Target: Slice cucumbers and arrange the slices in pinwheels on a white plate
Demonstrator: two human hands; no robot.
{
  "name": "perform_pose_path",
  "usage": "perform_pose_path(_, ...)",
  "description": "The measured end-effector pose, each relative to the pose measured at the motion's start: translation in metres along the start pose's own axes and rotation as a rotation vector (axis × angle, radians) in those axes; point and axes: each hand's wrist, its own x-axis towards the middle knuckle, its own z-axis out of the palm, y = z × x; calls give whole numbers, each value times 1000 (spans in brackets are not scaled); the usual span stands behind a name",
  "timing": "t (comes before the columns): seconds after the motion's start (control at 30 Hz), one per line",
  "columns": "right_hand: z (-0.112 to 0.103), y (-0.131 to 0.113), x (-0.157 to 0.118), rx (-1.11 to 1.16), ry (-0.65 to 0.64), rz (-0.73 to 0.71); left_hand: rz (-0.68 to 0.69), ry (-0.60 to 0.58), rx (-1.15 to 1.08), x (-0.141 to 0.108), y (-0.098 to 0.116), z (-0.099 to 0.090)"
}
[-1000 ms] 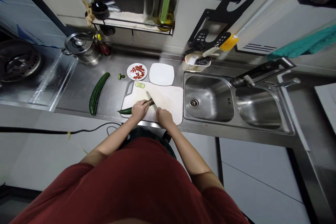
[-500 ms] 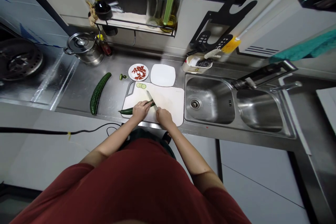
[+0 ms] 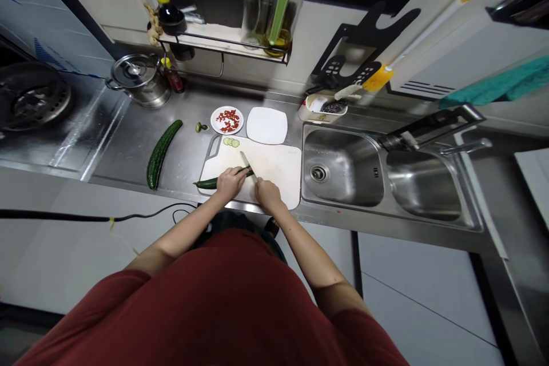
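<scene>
My left hand (image 3: 230, 181) is closed over a cucumber (image 3: 207, 183) lying along the near edge of the white cutting board (image 3: 277, 163). In my right hand (image 3: 267, 193) is the handle of a knife (image 3: 247, 164). Its blade slants up and left across the cucumber's right end, just beside my left fingers. A few cucumber slices (image 3: 231, 142) lie at the board's upper left. Behind the board are a white plate with chopped red pieces (image 3: 227, 120) and a bare white plate (image 3: 266, 125). Small green cucumber ends (image 3: 201, 126) rest on the counter.
A whole cucumber (image 3: 163, 154) lies on the steel counter to the left. Behind it stand a lidded pot (image 3: 139, 80) and a small red bottle (image 3: 174, 75). A double sink (image 3: 343, 164) adjoins the board's right side. A shelf rack (image 3: 223, 41) holds bottles above.
The view has shifted slightly. Both hands, the knife and the cucumber keep nearly the same places on the board.
</scene>
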Motion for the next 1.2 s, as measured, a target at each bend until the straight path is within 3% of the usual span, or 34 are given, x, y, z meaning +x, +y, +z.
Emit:
perform_pose_path(0.17, -1, -6, 8, -2, 13, 4, 3, 15, 2, -1, -1, 0)
perform_pose_path(0.47, 11, 9, -16, -18, -10, 11, -1, 4, 0, 0, -2, 0)
perform_pose_path(0.97, 7, -4, 10, -6, 26, -9, 0, -17, 15, 0, -1, -2)
perform_pose_path(1.2, 12, 3, -3, -15, -18, 7, -7, -20, 13, 1, -1, -2)
